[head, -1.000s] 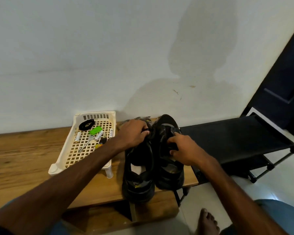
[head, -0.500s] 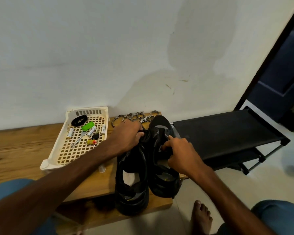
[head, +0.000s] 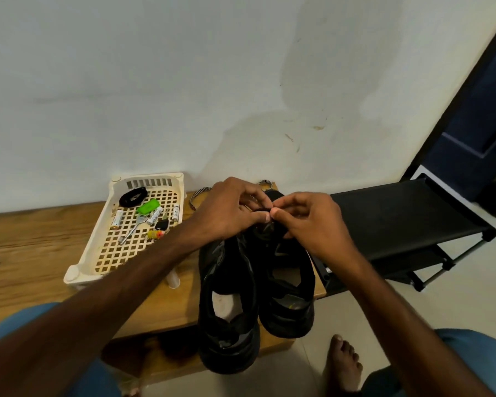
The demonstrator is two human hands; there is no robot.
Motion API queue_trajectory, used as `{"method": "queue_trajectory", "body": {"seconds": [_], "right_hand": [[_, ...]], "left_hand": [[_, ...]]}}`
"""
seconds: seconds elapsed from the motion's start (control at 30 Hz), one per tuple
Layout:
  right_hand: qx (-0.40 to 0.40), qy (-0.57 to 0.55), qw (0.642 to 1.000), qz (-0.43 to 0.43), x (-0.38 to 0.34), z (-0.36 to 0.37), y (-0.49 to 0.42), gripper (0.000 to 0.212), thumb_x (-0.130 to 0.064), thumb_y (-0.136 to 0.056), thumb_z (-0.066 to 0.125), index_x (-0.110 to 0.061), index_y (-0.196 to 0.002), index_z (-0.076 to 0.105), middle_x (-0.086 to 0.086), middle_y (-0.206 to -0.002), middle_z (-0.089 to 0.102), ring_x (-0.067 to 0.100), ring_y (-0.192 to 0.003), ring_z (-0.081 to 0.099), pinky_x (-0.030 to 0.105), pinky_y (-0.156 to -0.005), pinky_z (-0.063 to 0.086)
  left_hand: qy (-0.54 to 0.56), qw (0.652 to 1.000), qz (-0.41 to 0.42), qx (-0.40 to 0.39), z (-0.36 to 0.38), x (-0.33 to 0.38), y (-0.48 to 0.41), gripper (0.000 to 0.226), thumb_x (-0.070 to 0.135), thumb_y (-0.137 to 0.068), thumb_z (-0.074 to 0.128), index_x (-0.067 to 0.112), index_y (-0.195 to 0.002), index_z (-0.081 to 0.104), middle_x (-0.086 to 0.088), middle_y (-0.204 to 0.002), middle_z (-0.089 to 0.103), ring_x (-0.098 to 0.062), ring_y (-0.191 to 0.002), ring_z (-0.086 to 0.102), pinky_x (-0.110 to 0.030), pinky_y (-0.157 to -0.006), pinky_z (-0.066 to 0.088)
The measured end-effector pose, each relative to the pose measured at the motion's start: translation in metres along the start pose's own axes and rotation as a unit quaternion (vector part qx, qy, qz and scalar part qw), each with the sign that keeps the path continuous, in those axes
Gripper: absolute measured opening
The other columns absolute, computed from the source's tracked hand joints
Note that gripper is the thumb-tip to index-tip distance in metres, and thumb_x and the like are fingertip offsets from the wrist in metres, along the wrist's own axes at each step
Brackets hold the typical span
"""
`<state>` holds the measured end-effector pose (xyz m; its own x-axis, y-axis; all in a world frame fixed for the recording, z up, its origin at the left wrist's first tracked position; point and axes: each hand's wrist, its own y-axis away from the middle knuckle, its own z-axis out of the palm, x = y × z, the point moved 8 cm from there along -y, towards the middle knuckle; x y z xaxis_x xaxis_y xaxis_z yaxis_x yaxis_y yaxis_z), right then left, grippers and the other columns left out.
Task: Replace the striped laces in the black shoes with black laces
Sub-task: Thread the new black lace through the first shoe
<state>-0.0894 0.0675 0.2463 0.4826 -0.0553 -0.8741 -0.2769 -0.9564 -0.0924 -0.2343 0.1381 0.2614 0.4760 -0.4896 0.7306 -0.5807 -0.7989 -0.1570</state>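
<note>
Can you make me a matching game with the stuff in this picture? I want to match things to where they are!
Things:
1. striped lace
2. green thing
3. black lace
4. bare foot

Places:
A. on the floor
B. in the cream tray
C. pinched between the left hand and right hand
D. on the wooden bench by the wall

Pairs: 1-D, 2-B, 3-C, 4-A

Matt black shoes (head: 229, 296) on a grained wooden bench (head: 26, 253); cream plastic lattice tray (head: 98, 253).
</note>
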Motion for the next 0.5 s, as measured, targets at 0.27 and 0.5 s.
{"method": "queue_trajectory", "body": {"seconds": [0.27,0.5], "right_hand": [[0.024,0.071,0.997,-0.031,-0.009,0.003,-0.014,0.008,-0.014,-0.091,0.078,-0.021,-0.094,0.077,-0.007,-0.080,0.074,0.009,-0.073,0.073,0.030,-0.067,0.065],[-0.004,-0.015,1.000,-0.026,-0.009,-0.003,-0.017,0.006,-0.026,-0.092,0.076,-0.024,-0.097,0.080,-0.001,-0.086,0.077,0.015,-0.085,0.074,0.037,-0.077,0.063]], "left_hand": [[-0.105,0.992,-0.001,0.073,-0.024,-0.016,0.000,0.027,0.007,-0.081,0.071,0.028,-0.094,0.081,0.019,-0.081,0.071,0.005,-0.065,0.065,-0.003,-0.058,0.045],[-0.111,0.978,0.018,0.178,-0.052,-0.025,0.003,0.025,0.010,-0.096,0.060,0.022,-0.108,0.077,0.007,-0.096,0.077,-0.003,-0.084,0.070,-0.020,-0.080,0.057]]}}
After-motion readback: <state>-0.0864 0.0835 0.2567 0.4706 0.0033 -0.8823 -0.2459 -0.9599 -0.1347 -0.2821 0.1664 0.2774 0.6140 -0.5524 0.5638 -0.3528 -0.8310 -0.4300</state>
